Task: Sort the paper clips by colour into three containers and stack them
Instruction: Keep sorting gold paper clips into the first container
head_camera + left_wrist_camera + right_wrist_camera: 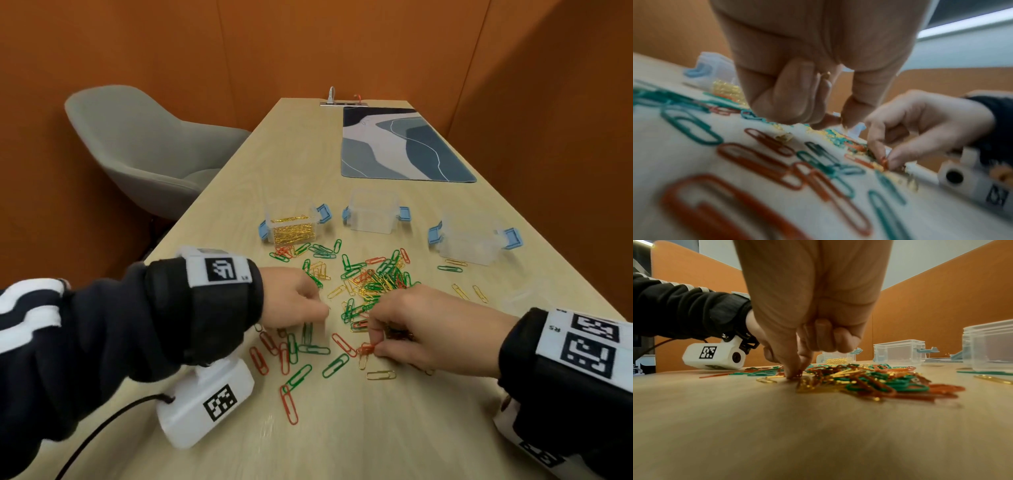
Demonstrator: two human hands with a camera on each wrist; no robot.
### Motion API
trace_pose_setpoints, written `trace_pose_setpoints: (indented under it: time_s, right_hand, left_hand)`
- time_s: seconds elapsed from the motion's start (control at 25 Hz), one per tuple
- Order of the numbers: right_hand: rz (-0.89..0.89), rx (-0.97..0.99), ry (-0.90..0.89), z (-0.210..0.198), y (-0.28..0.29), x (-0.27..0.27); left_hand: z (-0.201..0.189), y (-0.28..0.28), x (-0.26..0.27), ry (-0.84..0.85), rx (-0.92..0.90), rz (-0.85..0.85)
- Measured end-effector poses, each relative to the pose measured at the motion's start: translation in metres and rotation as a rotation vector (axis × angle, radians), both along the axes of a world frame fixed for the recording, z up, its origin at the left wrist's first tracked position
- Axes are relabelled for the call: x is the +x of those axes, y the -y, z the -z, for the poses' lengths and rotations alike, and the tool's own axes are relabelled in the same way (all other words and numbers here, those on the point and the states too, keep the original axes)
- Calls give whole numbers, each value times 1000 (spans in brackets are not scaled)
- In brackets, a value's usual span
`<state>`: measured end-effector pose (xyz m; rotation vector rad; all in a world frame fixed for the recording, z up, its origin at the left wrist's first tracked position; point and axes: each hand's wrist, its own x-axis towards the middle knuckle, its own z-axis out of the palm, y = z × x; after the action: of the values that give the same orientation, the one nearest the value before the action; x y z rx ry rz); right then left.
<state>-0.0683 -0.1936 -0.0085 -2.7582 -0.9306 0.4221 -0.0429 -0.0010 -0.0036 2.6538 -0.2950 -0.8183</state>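
Green, orange and gold paper clips lie in a loose pile mid-table, with more scattered toward me. Three clear containers with blue latches stand behind them: the left one holds gold clips, while the middle and right look empty. My left hand hovers over the near clips with curled fingers, and a gold clip glints inside them. My right hand pinches an orange clip between thumb and forefinger at the table surface, also seen in the right wrist view.
A blue-and-white patterned mat lies at the far right of the wooden table. A grey chair stands off the left edge. Orange walls close in on all sides. A few loose clips lie near the right container.
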Motion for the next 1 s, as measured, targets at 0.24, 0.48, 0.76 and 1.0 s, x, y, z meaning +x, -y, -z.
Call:
trace_pose_setpoints:
  time_s: [0.24, 0.48, 0.76, 1.0]
  right_hand:
    - [142, 132, 154, -5, 4, 2]
    - [4, 25, -32, -1, -1, -2]
    - [34, 75, -8, 2, -4, 2]
    - [12, 64, -11, 0, -5, 1]
  left_hand:
    - [-6, -20, 2, -510, -774, -404]
    - [-4, -30, 6, -443, -1013, -558]
    - [-8, -31, 15, -233, -556, -413]
    - [-4, -32, 13, 37, -119, -222]
